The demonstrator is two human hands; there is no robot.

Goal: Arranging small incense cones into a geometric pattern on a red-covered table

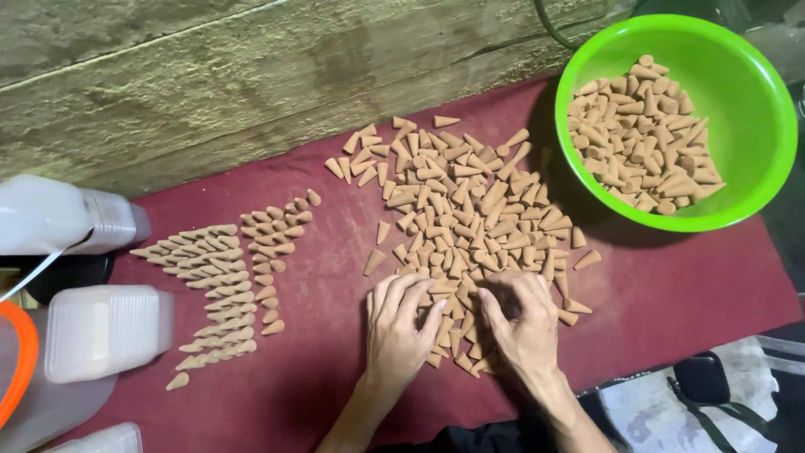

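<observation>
Loose heap of tan clay-like cones (470,210), left of the green plastic bowl (671,117) — left hand (401,323) and right hand (520,323), fingers narrowly curled, gathering its near edge; best pinched few at once, tips aligned.

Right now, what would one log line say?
left hand: on loose cones | right hand: gathering cones | sorted rows: left | green bowl: part-filled

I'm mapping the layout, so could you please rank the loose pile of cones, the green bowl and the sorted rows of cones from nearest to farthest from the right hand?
From the right hand:
1. Loose pile of cones, under the fingers.
2. Green bowl, upper right.
3. Sorted rows of cones, far left, beyond the left hand.
</observation>
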